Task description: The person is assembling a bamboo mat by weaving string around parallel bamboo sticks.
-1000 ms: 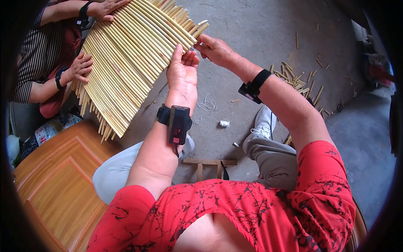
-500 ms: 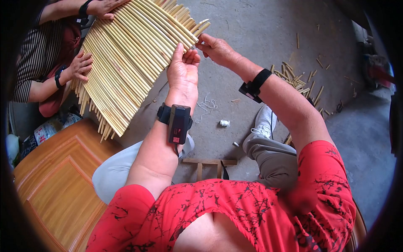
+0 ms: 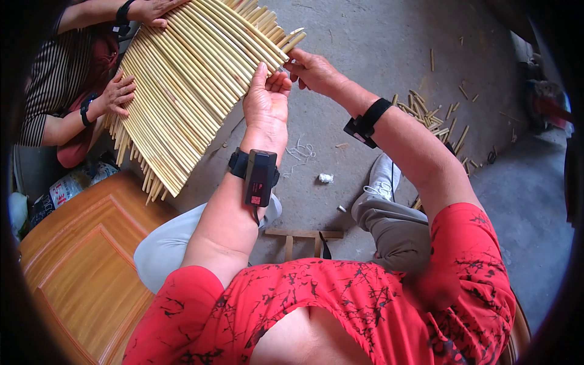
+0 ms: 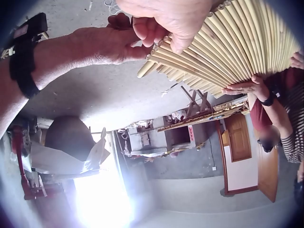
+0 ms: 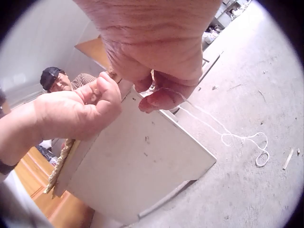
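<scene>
A mat of pale yellow stalks slants across the upper left of the head view. At its near right corner the left hand grips the stalk ends, thumb on top, fingers curled; the left wrist view shows this hand from close by. Just beyond, the right hand has its fingertips drawn together at the same corner. In the right wrist view a white string trails from the pinched fingers of the right hand to the floor. The exact spot where string meets stalks is hidden.
Another person's hand rests on the mat's left edge, their other hand on its far side. A white board stands below the mat. Cut stalk pieces, a small white bundle and a wooden stool are on the floor.
Both hands and the mat's corner have shifted very slightly to the right in the head view. The grips look the same.
</scene>
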Available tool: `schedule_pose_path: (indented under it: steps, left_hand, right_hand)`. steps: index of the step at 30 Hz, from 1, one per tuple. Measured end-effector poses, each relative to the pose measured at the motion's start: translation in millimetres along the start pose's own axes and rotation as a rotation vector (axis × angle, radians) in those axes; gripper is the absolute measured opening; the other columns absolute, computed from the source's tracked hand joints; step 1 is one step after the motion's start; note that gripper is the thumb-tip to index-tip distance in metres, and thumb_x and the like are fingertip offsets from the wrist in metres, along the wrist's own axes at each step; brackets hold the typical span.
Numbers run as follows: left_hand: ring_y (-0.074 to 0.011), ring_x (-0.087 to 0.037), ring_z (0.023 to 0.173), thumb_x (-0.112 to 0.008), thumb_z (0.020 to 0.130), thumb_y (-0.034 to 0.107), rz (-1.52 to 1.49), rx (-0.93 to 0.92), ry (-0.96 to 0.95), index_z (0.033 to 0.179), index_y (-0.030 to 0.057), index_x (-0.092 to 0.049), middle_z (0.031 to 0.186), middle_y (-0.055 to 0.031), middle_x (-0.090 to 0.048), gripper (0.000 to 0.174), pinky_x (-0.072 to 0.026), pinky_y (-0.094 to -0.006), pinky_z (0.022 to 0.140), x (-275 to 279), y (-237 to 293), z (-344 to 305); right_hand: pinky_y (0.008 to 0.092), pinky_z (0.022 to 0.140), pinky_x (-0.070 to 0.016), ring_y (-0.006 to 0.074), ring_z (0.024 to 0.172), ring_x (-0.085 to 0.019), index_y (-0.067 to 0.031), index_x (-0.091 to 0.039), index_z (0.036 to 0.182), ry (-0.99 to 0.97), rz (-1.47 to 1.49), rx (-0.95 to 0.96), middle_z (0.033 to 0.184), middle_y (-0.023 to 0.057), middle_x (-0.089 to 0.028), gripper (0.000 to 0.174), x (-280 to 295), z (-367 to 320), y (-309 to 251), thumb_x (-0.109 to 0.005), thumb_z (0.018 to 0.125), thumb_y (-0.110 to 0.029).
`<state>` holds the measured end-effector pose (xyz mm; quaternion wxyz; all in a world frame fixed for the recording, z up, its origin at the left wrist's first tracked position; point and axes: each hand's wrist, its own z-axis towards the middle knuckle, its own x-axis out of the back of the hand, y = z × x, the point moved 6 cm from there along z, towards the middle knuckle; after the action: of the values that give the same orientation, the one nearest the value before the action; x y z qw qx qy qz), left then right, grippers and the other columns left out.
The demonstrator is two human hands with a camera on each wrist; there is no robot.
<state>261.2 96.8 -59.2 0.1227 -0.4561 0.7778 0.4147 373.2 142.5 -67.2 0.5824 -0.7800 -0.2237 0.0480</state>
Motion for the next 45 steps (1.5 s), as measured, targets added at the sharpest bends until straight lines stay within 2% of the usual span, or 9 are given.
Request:
schedule_pose_path:
  steps: [2, 4, 7, 10, 16, 23, 25, 35, 45]
  left_hand:
    - [-0.015, -0.055, 0.068, -0.064, 0.081, 0.018, -0.004, -0.004, -0.009, 0.088, 0.0015, -0.055, 0.075, -0.0063, -0.055, 0.02, -0.0486, -0.0271, 0.062, 2, 0, 2]
    - [-0.019, -0.054, 0.07, -0.068, 0.077, 0.017, -0.026, 0.005, -0.031, 0.087, 0.0014, -0.053, 0.074, -0.0084, -0.054, 0.023, -0.0482, -0.0314, 0.063, 1, 0, 3]
    - [-0.0156, -0.055, 0.067, -0.064, 0.081, 0.018, 0.001, -0.01, -0.016, 0.089, 0.0017, -0.055, 0.074, -0.0062, -0.055, 0.02, -0.0483, -0.0273, 0.061, 1, 0, 1]
    - [-0.0187, -0.055, 0.069, -0.068, 0.078, 0.018, 0.003, -0.002, -0.018, 0.086, 0.0019, -0.054, 0.074, -0.0077, -0.054, 0.023, -0.0483, -0.0311, 0.063, 2, 0, 3]
    - [-0.0179, -0.055, 0.068, -0.068, 0.078, 0.019, 0.016, -0.036, -0.029, 0.085, 0.0018, -0.055, 0.073, -0.0072, -0.054, 0.023, -0.0487, -0.0302, 0.063, 1, 0, 1]
    - [-0.0181, -0.055, 0.071, -0.067, 0.079, 0.021, 0.035, -0.021, -0.006, 0.087, 0.0011, -0.054, 0.076, -0.0081, -0.055, 0.025, -0.0492, -0.0297, 0.064, 0, -1, 1]
    - [-0.0162, -0.057, 0.069, -0.062, 0.082, 0.021, 0.037, -0.018, 0.013, 0.09, 0.0016, -0.055, 0.075, -0.0071, -0.057, 0.022, -0.0493, -0.0273, 0.062, -3, -2, -1]
    - [-0.0176, -0.059, 0.074, -0.062, 0.082, 0.024, -0.011, 0.022, 0.0, 0.093, 0.0005, -0.054, 0.079, -0.0086, -0.057, 0.027, -0.05, -0.0275, 0.064, -7, -4, -2]
    - [-0.0157, -0.059, 0.067, -0.063, 0.082, 0.017, 0.066, -0.03, 0.0, 0.09, 0.0005, -0.055, 0.075, -0.0071, -0.059, 0.02, -0.0505, -0.0253, 0.059, -9, -3, -1]
  right_hand:
    - [0.0258, 0.054, -0.0473, 0.0117, 0.065, -0.054, -0.0104, -0.054, 0.103, 0.008, 0.023, 0.014, 0.082, 0.0039, -0.061, 0.015, 0, 1, 2, -0.049, 0.09, -0.018]
    - [0.0255, 0.054, -0.0464, 0.0108, 0.066, -0.053, -0.0106, -0.054, 0.102, 0.032, 0.051, 0.095, 0.083, 0.0028, -0.06, 0.014, 1, 1, 0, -0.049, 0.091, -0.015]
    - [0.0246, 0.055, -0.0457, 0.0104, 0.066, -0.052, -0.0113, -0.055, 0.103, 0.006, 0.078, 0.114, 0.083, 0.0014, -0.06, 0.014, 1, 6, 4, -0.049, 0.09, -0.011]
    - [0.0241, 0.056, -0.0451, 0.01, 0.065, -0.051, -0.0115, -0.057, 0.104, 0.001, 0.19, 0.142, 0.081, 0.0001, -0.059, 0.016, 0, 9, 6, -0.05, 0.089, -0.009]
    - [0.0243, 0.055, -0.0441, 0.0084, 0.064, -0.049, -0.0099, -0.057, 0.105, -0.021, 0.286, 0.085, 0.076, 0.0006, -0.056, 0.017, -3, 9, 10, -0.051, 0.089, -0.009]
    - [0.0238, 0.054, -0.0431, 0.0082, 0.061, -0.049, -0.01, -0.058, 0.103, 0.016, 0.27, 0.122, 0.069, -0.0002, -0.055, 0.015, -5, 10, 9, -0.051, 0.089, -0.01]
    - [0.0231, 0.053, -0.0428, 0.008, 0.06, -0.049, -0.0095, -0.058, 0.101, 0.053, 0.247, 0.159, 0.068, -0.0002, -0.055, 0.013, -1, 9, 7, -0.052, 0.089, -0.01]
    - [0.0231, 0.053, -0.0431, 0.0078, 0.061, -0.049, -0.0088, -0.058, 0.099, 0.043, 0.278, 0.169, 0.071, -0.0007, -0.057, 0.013, -1, 9, 5, -0.052, 0.088, -0.01]
    - [0.0216, 0.052, -0.0409, 0.0066, 0.06, -0.045, -0.0079, -0.057, 0.099, 0.009, 0.362, 0.079, 0.076, -0.0005, -0.057, 0.012, -4, 7, 7, -0.051, 0.089, -0.008]
